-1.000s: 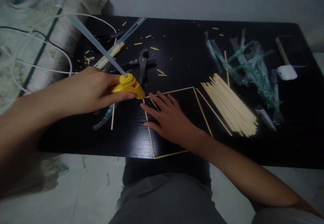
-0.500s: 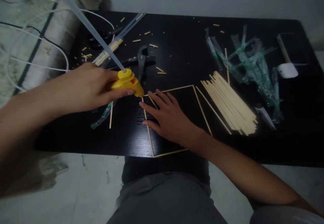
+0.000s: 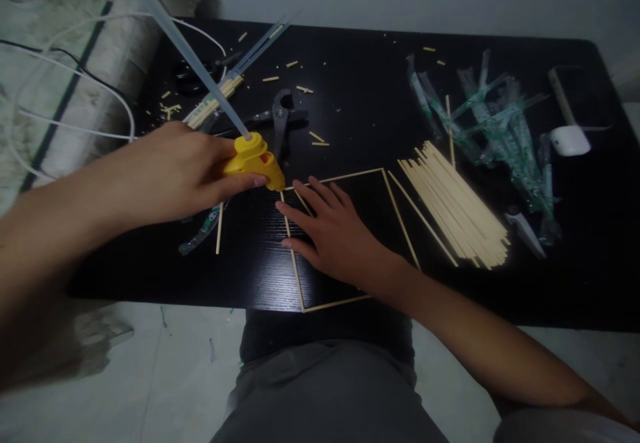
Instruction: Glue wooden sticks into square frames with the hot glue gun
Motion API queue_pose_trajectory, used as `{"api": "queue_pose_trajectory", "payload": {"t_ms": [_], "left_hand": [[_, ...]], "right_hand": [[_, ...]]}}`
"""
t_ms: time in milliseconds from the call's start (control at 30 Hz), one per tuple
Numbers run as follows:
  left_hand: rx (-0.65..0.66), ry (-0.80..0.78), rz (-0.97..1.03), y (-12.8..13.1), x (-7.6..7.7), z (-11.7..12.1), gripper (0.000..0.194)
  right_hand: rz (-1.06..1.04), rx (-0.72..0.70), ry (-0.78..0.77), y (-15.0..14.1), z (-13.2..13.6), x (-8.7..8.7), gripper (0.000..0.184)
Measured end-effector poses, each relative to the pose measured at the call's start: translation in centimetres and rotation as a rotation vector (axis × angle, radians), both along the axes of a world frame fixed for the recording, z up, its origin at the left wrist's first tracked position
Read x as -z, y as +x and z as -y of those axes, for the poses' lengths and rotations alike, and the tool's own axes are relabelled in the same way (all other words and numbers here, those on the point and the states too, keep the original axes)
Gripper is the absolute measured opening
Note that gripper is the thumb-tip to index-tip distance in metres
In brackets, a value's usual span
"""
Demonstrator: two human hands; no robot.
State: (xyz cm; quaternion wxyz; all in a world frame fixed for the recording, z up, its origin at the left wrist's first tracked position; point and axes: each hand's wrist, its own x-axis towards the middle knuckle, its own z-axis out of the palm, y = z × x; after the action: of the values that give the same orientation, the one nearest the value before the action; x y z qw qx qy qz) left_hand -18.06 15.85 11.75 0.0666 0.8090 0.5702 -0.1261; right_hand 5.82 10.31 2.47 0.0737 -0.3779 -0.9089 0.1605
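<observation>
My left hand [image 3: 183, 173] is closed round a yellow hot glue gun [image 3: 251, 160], with a long translucent glue stick [image 3: 195, 63] rising out of its back. The gun's nozzle points down at the top left corner of a four-sided frame of thin wooden sticks [image 3: 297, 273] on the table. My right hand [image 3: 333, 233] lies over the frame with its fingers spread, the thumb and index fingertip on the left stick and the others by the top stick. A short stick inside the frame is partly under this hand, and my forearm hides the lower right corner.
On the black table [image 3: 360, 109], a pile of wooden sticks [image 3: 455, 209] lies right of the frame. Beyond it are crumpled plastic wrappers [image 3: 520, 129], a phone [image 3: 580, 96], a white case [image 3: 570, 141] and a blade [image 3: 526, 233]. Pliers [image 3: 280, 119] and stick offcuts lie behind the gun.
Both hands and the glue gun hold nearly the same place over the frame. The whole view has shifted very slightly.
</observation>
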Motion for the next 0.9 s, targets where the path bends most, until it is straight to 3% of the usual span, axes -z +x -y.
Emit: {"api": "queue_pose_trajectory", "payload": {"t_ms": [900], "left_hand": [[-0.064,-0.01,0.062,-0.2,-0.06,-0.3,0.059]], "right_hand": [[-0.006,0.004,0.004,-0.03,0.03,0.14,0.057]]}}
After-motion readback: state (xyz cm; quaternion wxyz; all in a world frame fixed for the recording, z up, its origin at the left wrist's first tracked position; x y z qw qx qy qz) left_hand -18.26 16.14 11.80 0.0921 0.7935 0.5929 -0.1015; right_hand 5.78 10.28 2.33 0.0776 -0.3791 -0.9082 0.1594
